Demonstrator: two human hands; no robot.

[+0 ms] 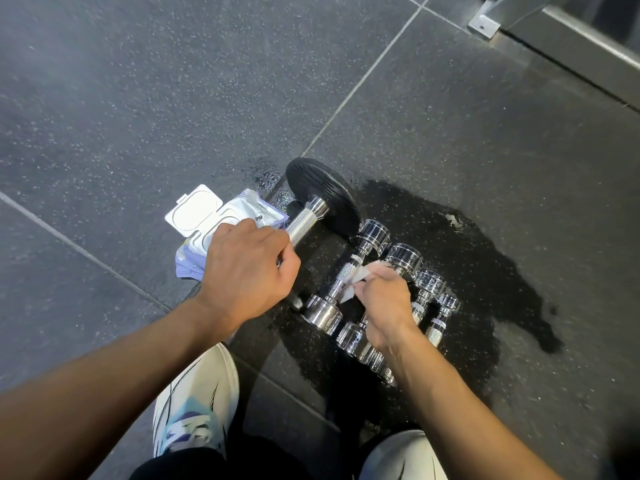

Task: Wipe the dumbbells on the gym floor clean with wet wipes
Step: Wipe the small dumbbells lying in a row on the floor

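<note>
A big dumbbell with a black rubber head [322,194] and knurled steel handle lies on the floor; my left hand [247,268] is closed around that handle. Beside it lie several small chrome dumbbells in a row, the nearest one [349,275] stretching from its far head to its near head. My right hand [386,303] pinches a white wet wipe [356,277] against that dumbbell's handle. The other chrome dumbbells [427,289] are partly hidden under my right hand. A wet wipes pack [221,223] with its lid flipped open lies just left of my left hand.
The floor is dark speckled rubber tile [138,98] with pale seams. A wet dark patch [485,278] spreads around the chrome dumbbells. A grey metal base with a bracket [485,24] runs along the top right. My white shoes [195,400] stand at the bottom.
</note>
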